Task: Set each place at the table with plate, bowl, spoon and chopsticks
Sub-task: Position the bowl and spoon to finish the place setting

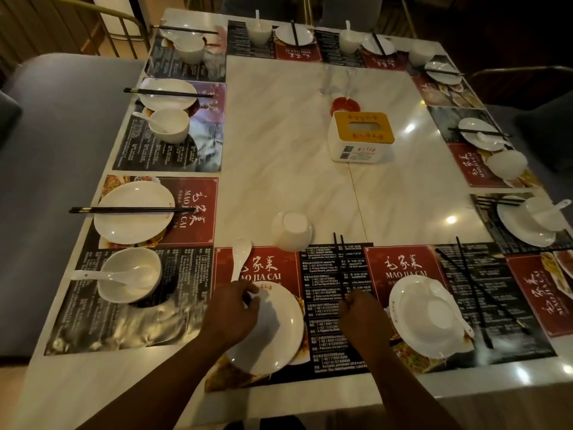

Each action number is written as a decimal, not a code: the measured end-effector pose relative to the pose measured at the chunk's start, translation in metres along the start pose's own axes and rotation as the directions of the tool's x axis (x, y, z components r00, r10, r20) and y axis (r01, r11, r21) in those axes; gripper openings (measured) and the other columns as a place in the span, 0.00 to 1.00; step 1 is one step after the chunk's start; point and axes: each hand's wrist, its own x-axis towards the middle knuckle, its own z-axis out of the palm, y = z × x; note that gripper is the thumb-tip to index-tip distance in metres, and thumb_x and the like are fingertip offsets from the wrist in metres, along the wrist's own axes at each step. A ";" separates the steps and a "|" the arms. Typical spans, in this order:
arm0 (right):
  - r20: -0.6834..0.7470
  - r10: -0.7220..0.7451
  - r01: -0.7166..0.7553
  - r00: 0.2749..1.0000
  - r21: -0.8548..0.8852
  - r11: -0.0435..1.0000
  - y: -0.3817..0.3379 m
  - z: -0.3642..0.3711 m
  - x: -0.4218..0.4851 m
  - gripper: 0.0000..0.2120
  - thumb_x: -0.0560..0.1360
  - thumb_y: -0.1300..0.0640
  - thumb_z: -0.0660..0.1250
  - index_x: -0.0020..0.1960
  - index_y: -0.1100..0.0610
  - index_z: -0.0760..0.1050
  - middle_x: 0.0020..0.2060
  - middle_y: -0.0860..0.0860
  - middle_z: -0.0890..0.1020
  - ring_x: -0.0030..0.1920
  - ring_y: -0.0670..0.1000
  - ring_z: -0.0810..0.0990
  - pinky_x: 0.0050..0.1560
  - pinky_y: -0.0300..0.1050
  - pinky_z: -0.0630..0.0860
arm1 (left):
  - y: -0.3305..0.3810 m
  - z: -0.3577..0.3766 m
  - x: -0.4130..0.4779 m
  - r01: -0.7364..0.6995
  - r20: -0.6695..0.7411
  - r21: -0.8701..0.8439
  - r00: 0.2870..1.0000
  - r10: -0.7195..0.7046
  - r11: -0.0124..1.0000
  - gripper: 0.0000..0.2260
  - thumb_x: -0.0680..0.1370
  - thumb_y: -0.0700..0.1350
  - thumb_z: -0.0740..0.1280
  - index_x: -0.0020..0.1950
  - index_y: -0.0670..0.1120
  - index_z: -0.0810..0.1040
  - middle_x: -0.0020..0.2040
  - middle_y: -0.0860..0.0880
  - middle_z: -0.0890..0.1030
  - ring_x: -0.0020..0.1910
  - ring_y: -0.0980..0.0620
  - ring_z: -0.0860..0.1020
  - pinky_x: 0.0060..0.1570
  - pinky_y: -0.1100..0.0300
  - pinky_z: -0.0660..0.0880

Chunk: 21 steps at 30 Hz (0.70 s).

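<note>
Two hands work at the place setting in the bottom centre of the frame. The left hand (232, 315) curls its fingers over the upper left rim of the plate (279, 336), which lies on the placemat (325, 336) close to the near edge of the table (279, 135). The right hand (361, 318) is closed in a fist round the near ends of the chopsticks (339, 262), whose tips reach up the frame past the mat's top edge. This place's spoon (241, 259) lies on the mat just above the plate, and its bowl (291, 231) sits upside down beyond the mat, between spoon and chopsticks. Judging by the finished settings along the left of the frame, the step in hand is squaring the plate and laying the chopsticks across it. The next move probably calls for lifting the chopsticks as a pair, keeping them together, and resting them level on the plate's rim; after that the bowl needs turning upright and the spoon placing in it. The tissue box (361, 136) stands well apart, in mid-table.
</note>
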 end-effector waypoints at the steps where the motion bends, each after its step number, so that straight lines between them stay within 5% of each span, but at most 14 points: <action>1: 0.019 -0.002 0.003 1.000 -0.024 1.000 0.002 0.001 0.003 0.08 0.78 0.47 0.64 0.43 0.49 0.73 0.39 0.44 0.77 0.41 0.46 0.79 0.43 0.42 0.75 | 0.011 0.007 0.004 -0.010 0.027 -0.004 1.000 0.010 1.000 0.06 0.77 0.47 0.71 0.53 0.53 0.81 0.42 0.60 0.80 0.41 0.61 0.79 0.45 0.64 0.78; 7: 0.114 -0.002 0.014 0.994 -0.102 0.995 0.003 0.007 0.007 0.12 0.79 0.45 0.61 0.46 0.52 0.77 0.42 0.47 0.82 0.44 0.49 0.83 0.43 0.42 0.76 | 0.073 0.050 0.029 -0.049 0.178 -0.061 0.982 0.059 0.997 0.05 0.78 0.41 0.68 0.47 0.50 0.83 0.41 0.57 0.82 0.40 0.62 0.79 0.42 0.65 0.76; 13: 0.159 -0.094 0.052 0.983 0.249 0.967 0.000 -0.001 -0.001 0.16 0.75 0.54 0.69 0.30 0.50 0.73 0.26 0.45 0.78 0.29 0.44 0.77 0.29 0.31 0.66 | 0.107 0.082 0.052 0.058 0.221 -0.090 0.975 -0.037 0.994 0.09 0.78 0.52 0.70 0.50 0.47 0.85 0.44 0.50 0.85 0.43 0.54 0.82 0.50 0.55 0.80; 21: 0.141 -0.150 0.108 0.979 0.266 0.958 0.015 -0.017 0.011 0.07 0.78 0.47 0.67 0.42 0.46 0.77 0.37 0.41 0.80 0.39 0.40 0.80 0.43 0.32 0.76 | 0.093 0.061 0.044 0.210 0.235 -0.262 0.961 -0.149 0.942 0.02 0.78 0.44 0.71 0.45 0.50 0.83 0.41 0.52 0.85 0.39 0.54 0.84 0.44 0.51 0.83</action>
